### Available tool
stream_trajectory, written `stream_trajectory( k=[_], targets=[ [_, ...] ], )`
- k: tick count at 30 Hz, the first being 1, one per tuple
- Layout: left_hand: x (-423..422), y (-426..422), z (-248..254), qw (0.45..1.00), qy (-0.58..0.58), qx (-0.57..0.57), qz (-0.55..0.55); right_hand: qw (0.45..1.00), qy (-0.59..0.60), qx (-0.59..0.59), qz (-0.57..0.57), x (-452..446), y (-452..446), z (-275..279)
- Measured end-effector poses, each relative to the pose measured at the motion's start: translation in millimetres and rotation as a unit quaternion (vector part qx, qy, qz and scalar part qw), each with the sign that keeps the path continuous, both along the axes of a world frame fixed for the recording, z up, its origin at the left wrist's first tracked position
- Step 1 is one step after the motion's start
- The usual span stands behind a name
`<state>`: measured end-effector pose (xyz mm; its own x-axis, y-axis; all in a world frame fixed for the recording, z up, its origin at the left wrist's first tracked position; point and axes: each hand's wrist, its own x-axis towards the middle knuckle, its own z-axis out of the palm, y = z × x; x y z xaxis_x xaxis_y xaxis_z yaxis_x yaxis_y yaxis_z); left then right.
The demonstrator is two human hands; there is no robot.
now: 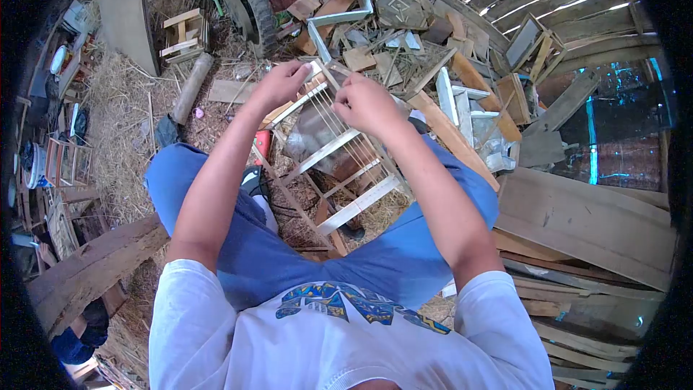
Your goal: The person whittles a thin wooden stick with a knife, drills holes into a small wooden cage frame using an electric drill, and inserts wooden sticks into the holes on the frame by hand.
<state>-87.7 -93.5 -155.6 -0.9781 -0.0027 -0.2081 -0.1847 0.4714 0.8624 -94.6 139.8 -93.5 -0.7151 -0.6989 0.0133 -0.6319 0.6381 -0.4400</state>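
A light wooden frame (pixel 359 204) with crossbars stands between my knees, and several thin strands or thin sticks (pixel 333 117) run along it. My left hand (pixel 283 87) is at the upper left of the frame, its fingers curled at the end of the top slat; what they hold is too small to make out. At the frame's upper right corner, my right hand (pixel 366 103) has its fingers bent together beside the strands, and anything in them is hidden. Beneath the frame, a red object (pixel 263 146) lies near my shoe (pixel 254 181).
Scrap wood (pixel 393 58) is piled ahead, beside a black tyre (pixel 256 14). A small wooden crate (pixel 184 36) and a log (pixel 193 89) lie at the upper left. Long boards (pixel 577 217) are stacked at the right. A thick beam (pixel 97 267) is at the left.
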Motion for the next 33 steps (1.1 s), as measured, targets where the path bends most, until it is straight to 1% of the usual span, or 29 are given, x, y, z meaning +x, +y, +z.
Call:
stream_trajectory(
  k=[1, 2, 5, 7, 8, 10, 11, 13, 14, 16, 17, 19, 20, 25, 26, 28, 29, 31, 32, 33],
  targets=[
    [-2.1, -1.6, -5.6, 0.999, 0.028, -0.014, -0.008, 0.999, 0.024, 0.032, 0.004, 0.6, -1.0, -0.2],
    [-2.8, -3.4, -11.3, 0.999, 0.028, -0.013, -0.007, 0.999, 0.024, 0.034, 0.005, 0.5, -2.4, -2.5],
    [2.6, 0.7, 1.9, 0.999, 0.023, -0.041, -0.007, 0.998, -0.001, 0.058, -0.011, 0.8, -9.1, -5.8],
    [4.8, 2.3, 8.8, 1.000, -0.015, 0.012, -0.009, 0.989, -0.090, 0.099, -0.066, 5.1, -15.5, 1.1],
    [4.9, 2.7, 4.9, 1.000, -0.015, 0.013, -0.007, 0.989, -0.090, 0.101, -0.064, 7.2, -17.2, -1.0],
    [5.6, 4.4, -3.5, 0.998, 0.047, -0.045, 0.009, 0.993, -0.037, 0.073, -0.089, 13.3, -18.7, -9.7],
    [4.0, 1.9, -6.8, 0.999, 0.030, -0.042, 0.002, 0.993, -0.037, 0.075, -0.088, 17.6, -19.3, -14.9],
    [9.1, 4.3, 7.1, 0.998, 0.041, -0.055, 0.012, 0.989, 0.063, -0.063, -0.114, 25.3, -20.9, -23.7],
    [11.8, 5.4, 11.2, 0.996, 0.052, -0.070, 0.019, 0.990, 0.063, -0.061, -0.112, 27.1, -21.9, -26.3],
    [12.5, 6.3, 2.5, 0.994, 0.068, -0.078, 0.027, 0.983, 0.009, -0.106, -0.149, 29.7, -23.3, -29.0],
    [12.1, 6.0, -1.1, 0.992, 0.085, -0.090, 0.033, 0.983, 0.009, -0.105, -0.147, 30.3, -23.2, -31.0],
    [11.9, 5.7, 2.9, 0.993, 0.070, -0.094, 0.026, 0.976, 0.004, -0.157, -0.152, 30.5, -25.8, -33.8],
    [13.0, 6.0, 4.5, 0.994, 0.054, -0.098, 0.016, 0.976, 0.002, -0.158, -0.152, 30.6, -26.6, -35.3],
    [14.2, 4.6, 7.3, 0.994, 0.052, -0.099, 0.012, 0.983, -0.013, -0.123, -0.136, 25.9, -25.7, -29.2],
    [13.3, 3.5, 6.5, 0.996, 0.048, -0.078, 0.006, 0.983, -0.013, -0.122, -0.137, 23.3, -23.7, -27.2],
    [10.8, 1.3, 2.8, 0.998, 0.042, -0.056, -0.004, 0.990, -0.064, -0.079, -0.101, 14.1, -18.8, -19.6],
    [9.7, -0.3, 0.3, 0.999, 0.042, -0.024, -0.001, 0.989, -0.066, -0.078, -0.106, 8.2, -14.6, -13.4],
    [5.5, -3.7, -4.6, 0.998, 0.052, 0.039, -0.001, 0.994, -0.092, -0.042, -0.043, -1.5, -5.0, 4.1],
    [3.1, -4.5, -9.4, 0.996, 0.074, 0.039, 0.000, 0.993, -0.097, -0.037, -0.052, -2.5, 0.0, 8.5],
    [5.5, -1.9, -3.5, 0.997, 0.055, 0.048, 0.004, 0.989, -0.128, -0.052, -0.057, -5.3, 4.1, 12.8]
  ],
)
